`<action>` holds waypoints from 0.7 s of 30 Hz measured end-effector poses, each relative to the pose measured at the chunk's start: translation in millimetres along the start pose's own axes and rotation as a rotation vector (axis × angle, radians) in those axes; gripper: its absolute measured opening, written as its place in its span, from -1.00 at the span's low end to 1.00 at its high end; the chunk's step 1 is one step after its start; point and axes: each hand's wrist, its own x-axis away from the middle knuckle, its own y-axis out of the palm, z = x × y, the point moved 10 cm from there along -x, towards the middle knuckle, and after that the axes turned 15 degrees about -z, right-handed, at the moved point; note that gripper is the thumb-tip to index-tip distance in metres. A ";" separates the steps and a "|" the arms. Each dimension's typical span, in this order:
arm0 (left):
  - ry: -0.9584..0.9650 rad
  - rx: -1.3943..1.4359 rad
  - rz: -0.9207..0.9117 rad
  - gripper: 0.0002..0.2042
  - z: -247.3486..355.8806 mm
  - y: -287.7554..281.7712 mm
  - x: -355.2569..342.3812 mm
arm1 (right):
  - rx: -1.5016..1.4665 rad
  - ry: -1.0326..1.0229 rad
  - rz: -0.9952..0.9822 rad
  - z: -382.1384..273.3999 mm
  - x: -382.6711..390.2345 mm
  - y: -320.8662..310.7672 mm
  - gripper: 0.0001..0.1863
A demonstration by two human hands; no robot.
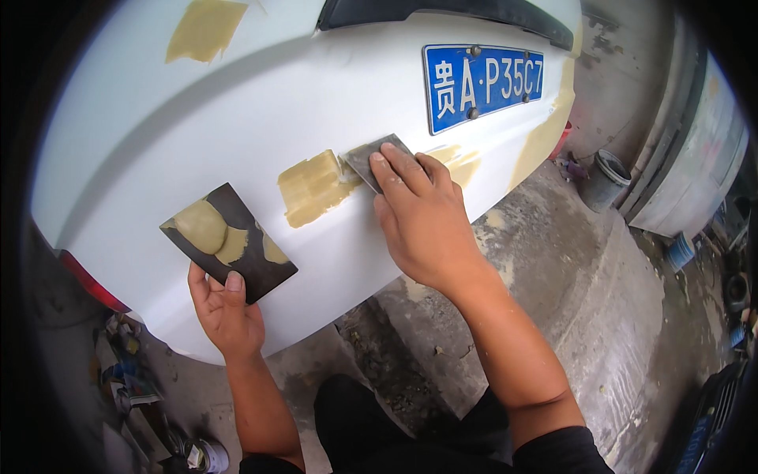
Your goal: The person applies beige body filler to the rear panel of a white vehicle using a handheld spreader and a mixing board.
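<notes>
My left hand [227,312] grips the lower edge of a dark flat board [257,265], its thumb on the front face. Lumps of tan body filler [201,225] lie on that board. Against the white rear panel of a car [347,253], my right hand [426,213] presses a dark grey flat spreader [371,158], fingers spread over its back. The spreader's left corner touches the right end of a smeared tan filler patch [312,189]. Another filler smear [456,162] shows just right of my right hand, below the blue licence plate [485,83].
Higher on the panel are a tan patch [205,30] and a black trim strip [450,12]. A grey bucket [606,182] stands on the concrete floor at right, near a leaning pale panel [687,174]. Clutter and a paint can [209,456] lie at lower left.
</notes>
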 end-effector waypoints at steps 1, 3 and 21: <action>-0.003 0.008 0.004 -0.46 -0.8 1.2 0.0 | 0.005 -0.003 0.008 -1.2 -1.4 1.5 -0.52; -0.005 0.006 -0.002 -0.46 -1.6 5.2 -1.1 | 0.010 -0.003 0.023 -5.6 -6.4 13.3 -0.52; -0.013 -0.026 0.029 -0.48 -0.1 2.7 2.0 | 0.070 0.015 -0.123 -9.6 4.8 25.1 -0.54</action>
